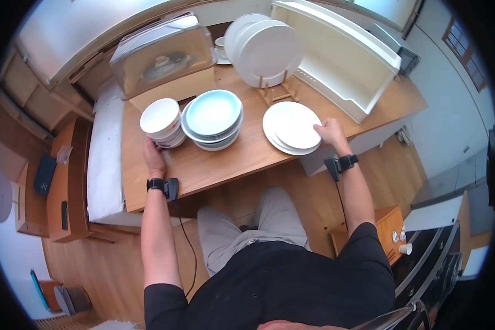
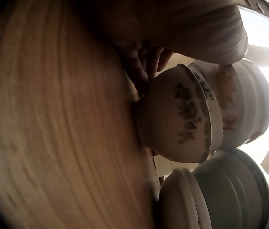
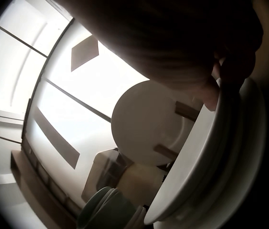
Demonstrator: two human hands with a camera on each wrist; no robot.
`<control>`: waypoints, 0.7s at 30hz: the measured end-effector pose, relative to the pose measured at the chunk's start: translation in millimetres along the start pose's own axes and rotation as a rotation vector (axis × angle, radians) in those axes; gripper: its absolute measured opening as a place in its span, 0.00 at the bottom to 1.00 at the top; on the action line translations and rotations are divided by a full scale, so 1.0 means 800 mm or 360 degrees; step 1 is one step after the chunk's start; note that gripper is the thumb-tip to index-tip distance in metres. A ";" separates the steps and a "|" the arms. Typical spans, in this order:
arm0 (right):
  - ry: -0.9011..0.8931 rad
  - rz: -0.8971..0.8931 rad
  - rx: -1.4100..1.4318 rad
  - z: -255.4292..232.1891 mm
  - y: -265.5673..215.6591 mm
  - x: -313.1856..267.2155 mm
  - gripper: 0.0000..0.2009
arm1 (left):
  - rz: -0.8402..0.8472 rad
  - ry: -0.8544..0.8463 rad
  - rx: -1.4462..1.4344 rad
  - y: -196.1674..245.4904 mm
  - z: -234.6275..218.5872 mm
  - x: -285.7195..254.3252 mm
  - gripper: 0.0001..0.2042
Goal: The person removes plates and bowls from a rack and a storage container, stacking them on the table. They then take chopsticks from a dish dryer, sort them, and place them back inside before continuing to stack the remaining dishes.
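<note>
My left hand (image 1: 155,158) is at the near left side of a stack of white bowls (image 1: 160,118). In the left wrist view, its fingers (image 2: 141,67) curl in by the foot of the lowest bowl (image 2: 177,114), which has a floral print. The thumb side overlaps the upper bowls in that view. My right hand (image 1: 331,132) pinches the right rim of the top white plate (image 1: 297,124), its thumb on the upper face. Larger plates (image 1: 272,137) lie beneath that one. Right of the bowls stands a stack of wider bowls, a pale blue bowl (image 1: 213,113) on top.
Large white plates (image 1: 267,52) stand upright in a wooden plate rack (image 1: 280,91). Behind are a box with a clear lid (image 1: 165,60) and a cream open bin (image 1: 346,60) on its side. Cups (image 1: 221,47) sit between them. The wooden table's front edge (image 1: 220,181) runs before my legs.
</note>
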State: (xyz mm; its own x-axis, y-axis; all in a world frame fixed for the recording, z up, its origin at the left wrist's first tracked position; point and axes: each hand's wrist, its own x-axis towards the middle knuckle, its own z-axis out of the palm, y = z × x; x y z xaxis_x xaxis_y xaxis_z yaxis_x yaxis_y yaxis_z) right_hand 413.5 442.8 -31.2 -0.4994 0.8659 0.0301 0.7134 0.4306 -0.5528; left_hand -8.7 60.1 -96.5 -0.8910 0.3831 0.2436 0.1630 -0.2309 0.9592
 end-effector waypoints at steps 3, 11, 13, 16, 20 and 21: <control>-0.0063 0.0013 0.0211 0.015 0.038 0.020 0.18 | 0.0035 0.0007 0.0061 -0.013 -0.008 0.008 0.23; -0.0219 0.0076 0.0970 -0.043 -0.020 -0.015 0.09 | -0.0009 0.0027 0.0046 0.007 -0.001 0.001 0.21; -0.0241 -0.0025 0.1162 -0.047 -0.042 -0.013 0.10 | 0.0001 0.0043 0.0021 0.005 -0.001 0.003 0.22; -0.0308 -0.0171 0.1373 -0.049 -0.100 -0.016 0.10 | 0.0007 0.0026 -0.0028 0.008 0.002 0.003 0.22; -0.0399 -0.0308 0.1394 -0.025 -0.189 -0.015 0.11 | 0.0014 0.0023 0.0014 0.003 -0.002 0.006 0.23; -0.0405 -0.0343 0.1381 -0.014 -0.207 -0.011 0.11 | 0.0010 0.0043 0.0025 0.001 -0.003 0.006 0.23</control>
State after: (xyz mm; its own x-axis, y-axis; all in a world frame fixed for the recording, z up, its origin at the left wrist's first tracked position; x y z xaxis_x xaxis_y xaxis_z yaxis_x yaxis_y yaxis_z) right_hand 305.6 366.6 69.0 -0.7445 0.6630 0.0777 0.0265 0.1456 -0.9890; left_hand -13.7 59.7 -94.9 -0.9011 0.3572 0.2459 0.1750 -0.2192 0.9598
